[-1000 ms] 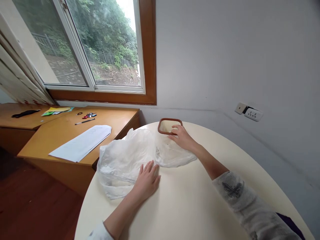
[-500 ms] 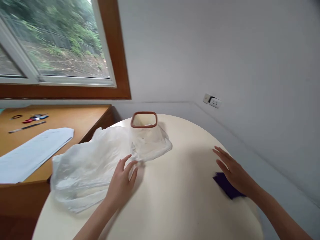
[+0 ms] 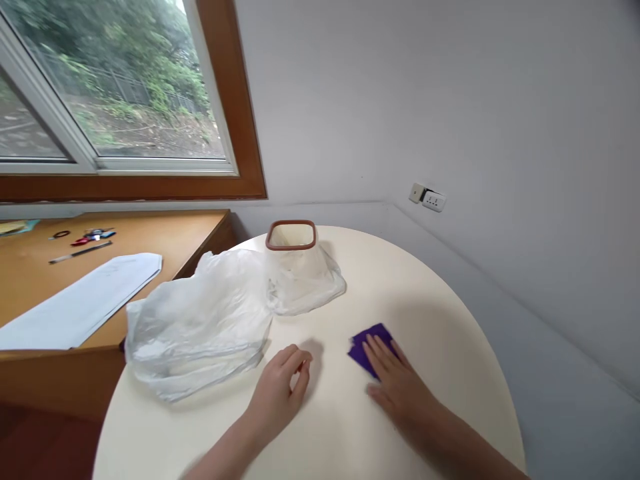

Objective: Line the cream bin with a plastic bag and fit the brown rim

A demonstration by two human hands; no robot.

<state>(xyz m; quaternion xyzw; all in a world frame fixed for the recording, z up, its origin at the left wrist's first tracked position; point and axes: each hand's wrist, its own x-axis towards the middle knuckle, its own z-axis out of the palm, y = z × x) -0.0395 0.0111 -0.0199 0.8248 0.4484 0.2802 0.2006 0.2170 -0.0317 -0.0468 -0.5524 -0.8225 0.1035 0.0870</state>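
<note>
A folded purple cloth point(image 3: 361, 352) lies on the round cream table point(image 3: 345, 440), right of its middle. My right hand point(image 3: 395, 383) lies flat on the cloth with its fingers stretched out, covering the cloth's right part. To the left, my left hand point(image 3: 283, 387) hovers low over the table, its fingers loosely curled and a small gap between thumb and forefinger. I see nothing held in it. Just beyond it is a crumpled white plastic bag point(image 3: 205, 327), spread across the table's left side.
A small pale bin point(image 3: 295, 263) with a brown rim stands at the table's back. A wooden desk point(image 3: 185, 230) at the left holds white paper sheets point(image 3: 85, 303), a pen point(image 3: 80, 252) and small items. A wall with a socket point(image 3: 434, 200) rises behind and to the right.
My right hand has moved left and come down onto the cloth, which now lies further left on the table. My left hand has drawn back from the bag, its fingers more curled.
</note>
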